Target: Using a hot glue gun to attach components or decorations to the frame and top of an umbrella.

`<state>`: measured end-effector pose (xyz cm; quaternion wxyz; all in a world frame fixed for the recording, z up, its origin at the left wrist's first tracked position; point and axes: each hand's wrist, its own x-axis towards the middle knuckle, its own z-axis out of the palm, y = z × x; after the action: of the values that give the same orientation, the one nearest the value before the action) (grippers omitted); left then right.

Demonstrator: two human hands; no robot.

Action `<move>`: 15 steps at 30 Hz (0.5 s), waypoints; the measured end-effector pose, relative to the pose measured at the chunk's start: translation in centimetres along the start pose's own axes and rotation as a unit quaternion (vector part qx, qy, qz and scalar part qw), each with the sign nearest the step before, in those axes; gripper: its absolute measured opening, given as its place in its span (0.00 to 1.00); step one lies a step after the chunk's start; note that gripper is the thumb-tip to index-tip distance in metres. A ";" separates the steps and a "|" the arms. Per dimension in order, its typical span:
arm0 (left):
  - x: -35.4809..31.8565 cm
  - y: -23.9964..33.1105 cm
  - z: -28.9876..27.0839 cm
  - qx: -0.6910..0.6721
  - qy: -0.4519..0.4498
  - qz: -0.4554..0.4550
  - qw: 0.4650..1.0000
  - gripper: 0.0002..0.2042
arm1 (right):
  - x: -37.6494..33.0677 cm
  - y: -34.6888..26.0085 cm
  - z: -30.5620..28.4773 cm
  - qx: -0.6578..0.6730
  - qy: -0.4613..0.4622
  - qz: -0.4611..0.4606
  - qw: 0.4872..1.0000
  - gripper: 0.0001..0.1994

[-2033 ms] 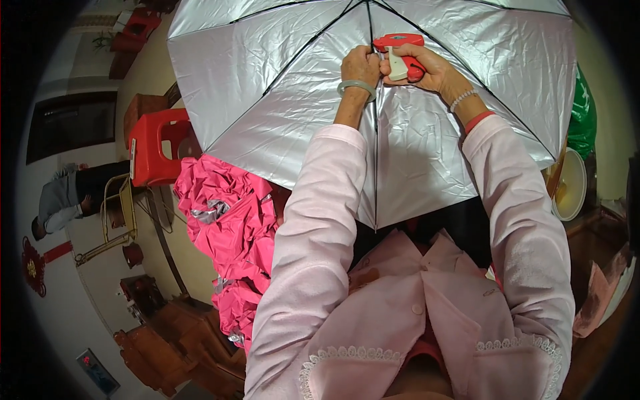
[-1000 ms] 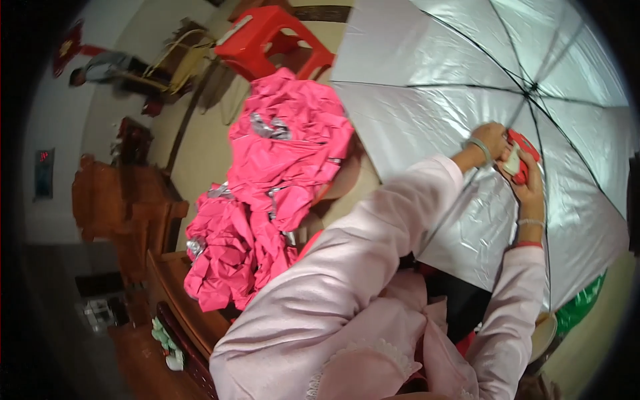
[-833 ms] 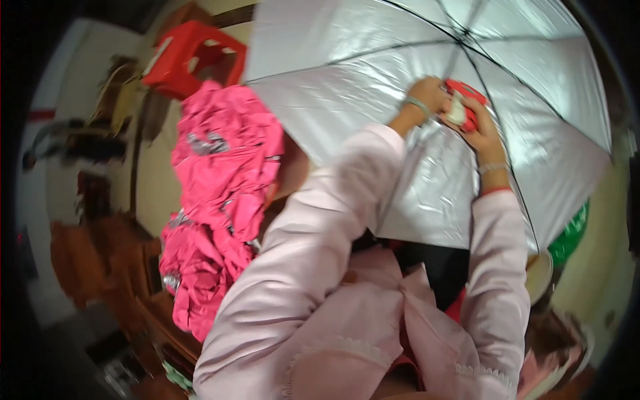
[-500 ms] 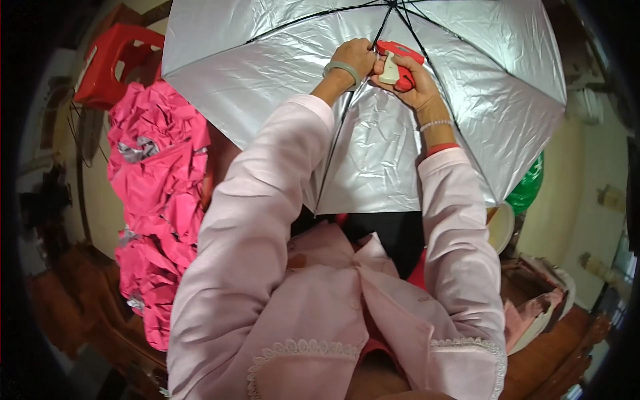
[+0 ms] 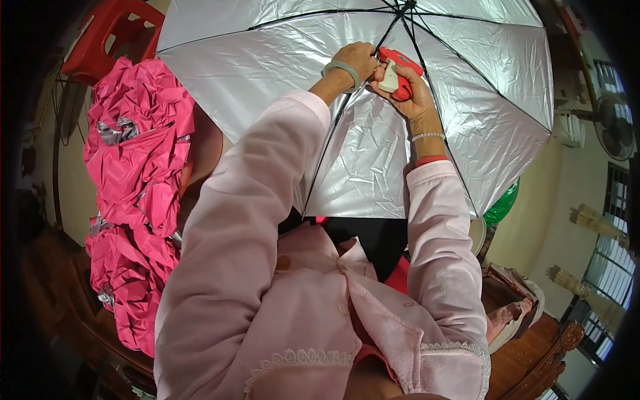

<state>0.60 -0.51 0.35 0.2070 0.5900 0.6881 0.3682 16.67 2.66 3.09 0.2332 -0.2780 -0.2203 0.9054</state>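
An opened umbrella (image 5: 260, 83) with a silvery underside and black ribs lies spread before me, its hub near the top edge. My left hand (image 5: 357, 61), a pale bangle at its wrist, is closed on a dark rib (image 5: 381, 43) of the umbrella, thumb and fingers bunched together. Just to the right, my right hand (image 5: 420, 103) wraps round a red and cream tagging gun (image 5: 403, 60). The tool's front end touches or nearly touches the left fingertips; what lies between them is too small to make out.
Crumpled pink umbrellas (image 5: 143, 153) with silver patches are heaped on the left. Behind them stands a red plastic stool (image 5: 110, 37). A green bag (image 5: 501, 205) shows past the umbrella's right edge, and a fan (image 5: 615, 127) is at the far right.
The whole view has shifted slightly, bringing more of the window and the fan in on the right. Both hands keep their grip at the same rib.
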 end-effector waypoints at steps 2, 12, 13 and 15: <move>0.0 -0.2 0.0 -0.001 0.000 -0.005 1.000 0.13 | 0.1 0.0 0.1 0.001 -0.007 -0.002 1.000 0.14; -0.1 -0.1 0.0 -0.002 -0.003 -0.014 1.000 0.14 | 0.1 0.1 0.2 -0.004 0.001 -0.008 1.000 0.14; -0.1 -0.1 -0.1 -0.001 -0.003 -0.013 1.000 0.14 | 0.0 0.1 0.2 -0.001 0.012 -0.009 1.000 0.14; -0.2 0.0 -0.1 -0.004 -0.003 -0.006 1.000 0.14 | 0.0 0.1 0.2 -0.006 0.009 -0.007 1.000 0.14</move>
<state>0.59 -0.71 0.38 0.2134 0.5863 0.6896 0.3676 16.56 2.52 3.19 0.2402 -0.2858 -0.2256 0.8998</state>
